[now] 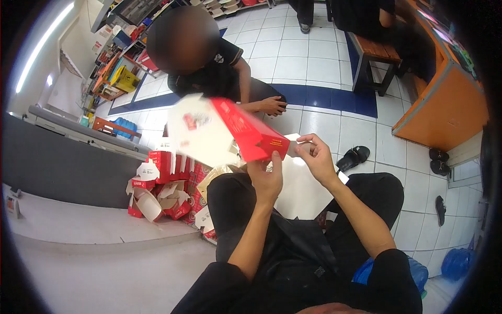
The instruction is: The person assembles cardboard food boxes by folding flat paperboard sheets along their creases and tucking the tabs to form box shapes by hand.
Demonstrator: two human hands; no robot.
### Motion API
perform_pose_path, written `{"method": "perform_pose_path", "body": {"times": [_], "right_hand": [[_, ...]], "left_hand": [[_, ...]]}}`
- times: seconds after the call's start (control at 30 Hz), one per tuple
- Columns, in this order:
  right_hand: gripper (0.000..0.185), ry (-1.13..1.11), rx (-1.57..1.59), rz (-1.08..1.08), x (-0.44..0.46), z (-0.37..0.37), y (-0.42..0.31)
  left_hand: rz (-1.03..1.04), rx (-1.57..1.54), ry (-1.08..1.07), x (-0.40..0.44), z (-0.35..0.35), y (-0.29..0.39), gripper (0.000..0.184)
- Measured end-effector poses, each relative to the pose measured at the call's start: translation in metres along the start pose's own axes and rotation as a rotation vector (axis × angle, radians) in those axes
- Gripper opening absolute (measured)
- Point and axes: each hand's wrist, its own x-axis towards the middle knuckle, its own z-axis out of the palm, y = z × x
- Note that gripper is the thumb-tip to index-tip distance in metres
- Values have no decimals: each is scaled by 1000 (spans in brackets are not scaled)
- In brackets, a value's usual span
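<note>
A red and white folding carton [256, 133], partly folded into shape, is up in front of my knees. My left hand [265, 175] grips its lower edge, thumb on the red side. At the carton's right end, my right hand [316, 159] has thumb and forefinger closed around a white flap [299, 148]. The carton's large white lid panel [201, 128] spreads out to the left and is blurred. Below my hands, white flat cardboard [300, 191] lies between my legs; whether it is one sheet or a stack I cannot tell.
Several folded red and white cartons [170, 196] are piled at the left beside a low step [104, 214]. Another person [219, 73] sits opposite. A black sandal [353, 158] lies on the tiles by my right knee. A wooden bench [374, 49] and orange counter [444, 104] stand right.
</note>
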Motion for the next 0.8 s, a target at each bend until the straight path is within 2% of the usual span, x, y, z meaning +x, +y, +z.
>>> {"method": "perform_pose_path", "body": {"times": [0.03, 0.07, 0.1, 0.13, 0.2, 0.27, 0.33, 0.43, 0.47, 0.53, 0.57, 0.6, 0.63, 0.67, 0.73, 0.8], "right_hand": [[34, 19, 176, 55, -1, 1, 0], [33, 36, 351, 108, -1, 2, 0], [37, 60, 422, 165, -3, 5, -11], [37, 58, 421, 158, -4, 5, -6], [42, 37, 342, -109, -2, 5, 9], [54, 52, 476, -33, -3, 10, 7], [47, 56, 138, 0, -14, 11, -21], [36, 60, -14, -157, -22, 15, -50], [36, 60, -18, -197, -19, 15, -43], [31, 45, -239, -380, -12, 12, -26], [31, 48, -240, -393, -9, 9, -25], [30, 24, -265, -438, -8, 9, -30], [29, 0, -290, -480, -9, 9, -33], [29, 2, -290, -485, -8, 9, -35], [31, -28, -324, -535, -8, 10, -38], [33, -55, -345, -553, -8, 8, -34]], "left_hand": [[28, 56, -178, 1, -7, -9, 53], [366, 486, -238, -1, -15, -16, 35], [591, 690, -264, -3, -18, -17, 34], [576, 726, -323, -11, -23, -22, 33], [566, 793, -404, -28, -29, -29, 32], [563, 853, -435, -43, -36, -37, 31], [581, 918, -441, -52, -39, -44, 30], [685, 1091, -357, -51, -38, -62, 29], [761, 1218, -291, -49, -36, -72, 29], [820, 1346, -159, -33, -23, -77, 29], [801, 1345, -100, -22, -18, -78, 29], [493, 897, -172, -12, -9, -59, 26], [238, 418, -125, -3, -1, -40, 24], [161, 153, -139, 7, 5, -19, 36], [97, 124, -36, 14, 10, 6, 27], [48, 31, -50, 18, 10, 9, 22]]}}
